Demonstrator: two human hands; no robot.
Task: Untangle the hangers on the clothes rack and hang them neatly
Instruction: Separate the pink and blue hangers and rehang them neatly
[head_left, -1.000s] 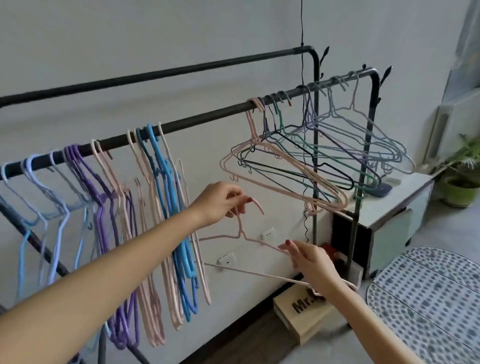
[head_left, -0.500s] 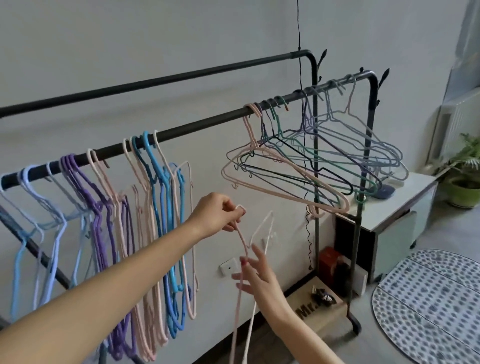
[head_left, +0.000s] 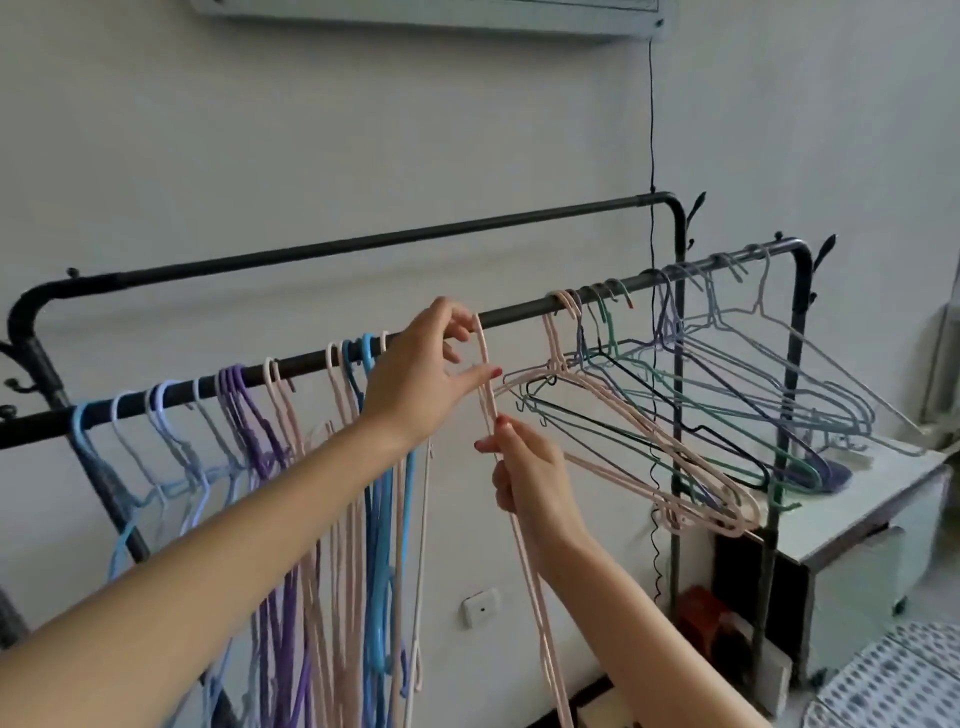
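A pink wire hanger hangs edge-on in front of me, its hook raised right up to the black front rail of the clothes rack. My left hand pinches the hook at the rail. My right hand grips the hanger's neck just below. On the left of the rail hang sorted hangers in light blue, purple, pink and blue. On the right a tangled bunch of hangers in pink, black, green and grey-blue splays out sideways.
A second, higher black rail runs behind. A white cabinet stands at the right under the tangled bunch. A black cord drops from a wall unit. A wall socket and a dotted rug are low down.
Both hands have lifted the pink hanger from waist height up to the front rail. My right hand, open half a second ago, now grips its neck. The view has tilted upward.
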